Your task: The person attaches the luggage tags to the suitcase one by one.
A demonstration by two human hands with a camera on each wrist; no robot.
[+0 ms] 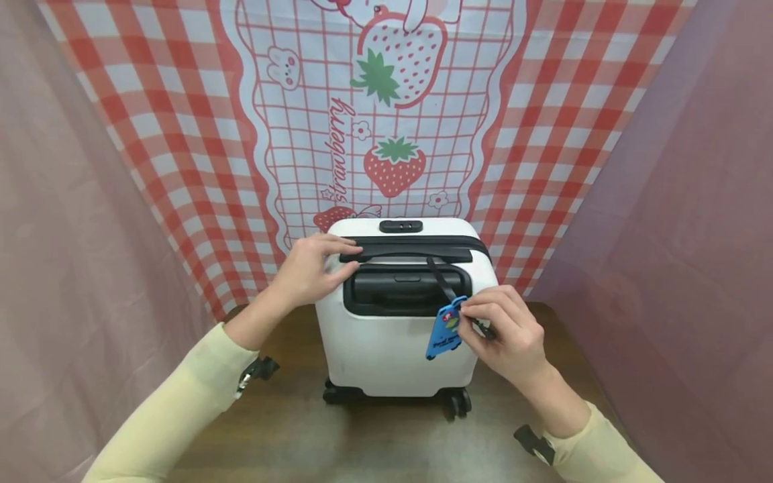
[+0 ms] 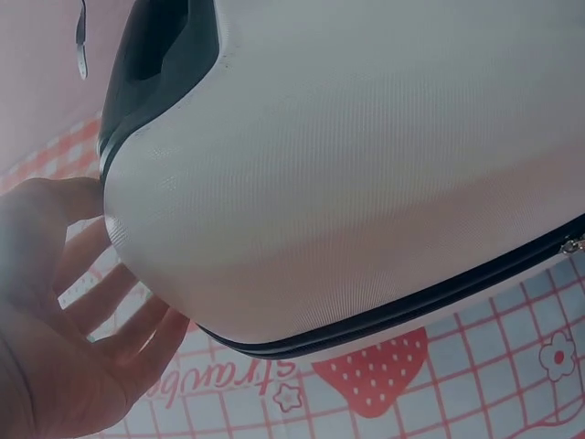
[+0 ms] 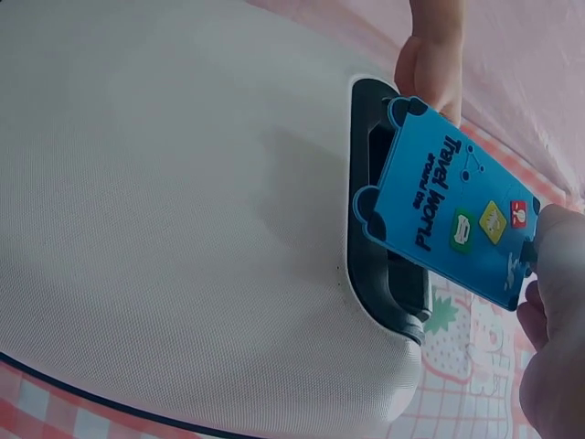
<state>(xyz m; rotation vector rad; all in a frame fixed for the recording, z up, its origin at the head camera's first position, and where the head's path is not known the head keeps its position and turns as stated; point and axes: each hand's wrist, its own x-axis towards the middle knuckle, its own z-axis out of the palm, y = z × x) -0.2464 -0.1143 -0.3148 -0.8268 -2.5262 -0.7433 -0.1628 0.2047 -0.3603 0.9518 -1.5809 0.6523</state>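
Observation:
A white hard-shell suitcase (image 1: 392,355) stands upright, its black top handle (image 1: 398,253) above a recess with the black pull handle (image 1: 386,285). My left hand (image 1: 304,268) rests at the suitcase's upper left corner, fingertips at the left end of the top handle; the left wrist view shows those fingers (image 2: 101,297) extended along the shell's edge. My right hand (image 1: 507,329) pinches a blue luggage tag (image 1: 445,330) at its strap end, in front of the right side of the recess. The tag's black strap (image 1: 439,276) runs up to the top handle. Printed travel pictures face the right wrist camera.
The suitcase stands on a brown wooden surface (image 1: 386,443) on black wheels (image 1: 457,402). Behind it hangs a red-and-white checked strawberry cloth (image 1: 314,134). Pinkish curtains (image 1: 78,201) close off both sides. A combination lock (image 1: 400,227) sits on the suitcase top.

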